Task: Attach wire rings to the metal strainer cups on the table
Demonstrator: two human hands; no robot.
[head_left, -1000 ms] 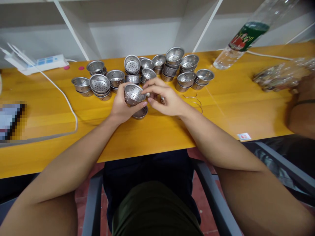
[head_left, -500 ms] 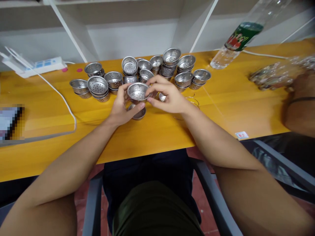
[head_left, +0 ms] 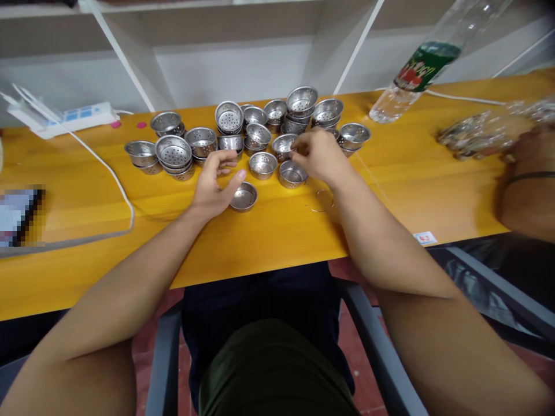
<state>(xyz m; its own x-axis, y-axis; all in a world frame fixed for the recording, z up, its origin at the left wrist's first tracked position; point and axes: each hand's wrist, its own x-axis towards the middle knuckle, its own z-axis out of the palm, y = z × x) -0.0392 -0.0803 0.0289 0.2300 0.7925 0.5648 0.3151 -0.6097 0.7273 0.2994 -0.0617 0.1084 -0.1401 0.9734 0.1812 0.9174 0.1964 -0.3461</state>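
My left hand point(head_left: 212, 188) hovers over the table with thumb and fingers apart and nothing between them. A small perforated metal cup point(head_left: 243, 197) stands just beyond the thumb. To the right, my right hand point(head_left: 321, 155) has its fingertips closed at the rim of another perforated metal cup point(head_left: 283, 148); its palm hides part of the cups behind. Single cups, one at centre point(head_left: 262, 166) and one below my right fingers point(head_left: 292, 174), stand upright close by. Behind them are several nested stacks of cups point(head_left: 173, 152).
Thin wire rings point(head_left: 323, 200) lie beside my right wrist. A clear bottle point(head_left: 416, 72) stands at the back right. Another person's hand point(head_left: 535, 147) is by a plastic bag of metal pieces point(head_left: 477, 133). A power strip point(head_left: 78, 118), white cable point(head_left: 110, 167) and blurred-out device point(head_left: 19, 216) are on the left.
My hands have parted. The left one no longer touches the cup held between both hands; the right one has moved right to a cup among the others. Single cups in the middle are now uncovered.
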